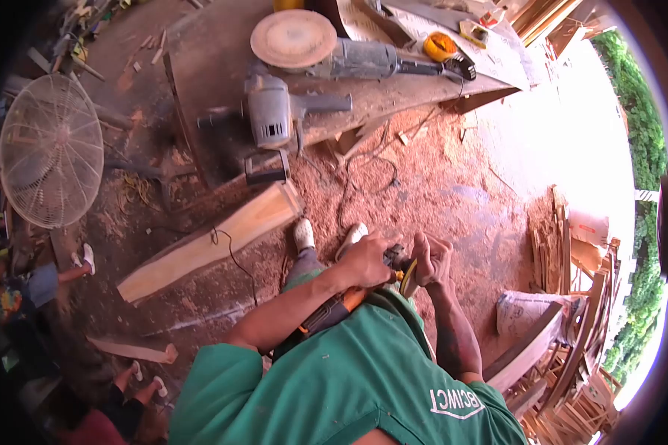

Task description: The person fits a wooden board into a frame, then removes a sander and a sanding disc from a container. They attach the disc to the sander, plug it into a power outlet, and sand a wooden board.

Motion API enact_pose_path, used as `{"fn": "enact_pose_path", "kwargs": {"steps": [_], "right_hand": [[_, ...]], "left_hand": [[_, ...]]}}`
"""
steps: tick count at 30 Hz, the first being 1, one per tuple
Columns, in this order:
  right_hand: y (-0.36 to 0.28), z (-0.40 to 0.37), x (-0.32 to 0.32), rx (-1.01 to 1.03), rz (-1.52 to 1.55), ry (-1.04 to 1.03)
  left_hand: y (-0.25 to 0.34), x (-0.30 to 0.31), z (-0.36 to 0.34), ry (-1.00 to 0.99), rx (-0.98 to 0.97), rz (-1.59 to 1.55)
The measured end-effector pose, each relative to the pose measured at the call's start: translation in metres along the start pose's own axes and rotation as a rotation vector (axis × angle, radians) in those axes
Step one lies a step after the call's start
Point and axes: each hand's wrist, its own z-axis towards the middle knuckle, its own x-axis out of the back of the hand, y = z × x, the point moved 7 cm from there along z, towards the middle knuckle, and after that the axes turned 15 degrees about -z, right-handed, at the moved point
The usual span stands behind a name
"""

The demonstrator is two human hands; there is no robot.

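A power tool with an orange and black body (341,308) lies against the front of the green shirt. My left hand (362,261) is closed round the tool near its dark metal head (397,256). On the head's right side is a thin disc (409,279) with a yellowish face, seen nearly edge-on. My right hand (432,261) grips this disc from the right, thumb upward and fingers curled; part of the disc is hidden by the hand.
A workbench (208,52) ahead bears a large disc sander (364,59) and a grey power tool (269,111). A long wooden piece (215,241) lies front-left, with a cable over it. A fan (52,152) and people are left. Wood stacks (549,241) and a sack (523,311) stand right.
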Motion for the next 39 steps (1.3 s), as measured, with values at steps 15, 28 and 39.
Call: {"fn": "enact_pose_path", "kwargs": {"steps": [15, 28, 39], "right_hand": [[-0.019, 0.061, 0.033, 0.097, -0.234, -0.046], [-0.038, -0.018, -0.089, -0.14, 1.005, -0.476], [-0.014, 0.087, 0.074, -0.034, 1.116, -0.189]], "left_hand": [[-0.033, 0.032, -0.075, 0.031, 0.155, -0.193], [-0.007, 0.07, -0.136, 0.577, 0.148, -0.609], [-0.072, 0.026, -0.121, 0.283, -0.038, -0.358]]}}
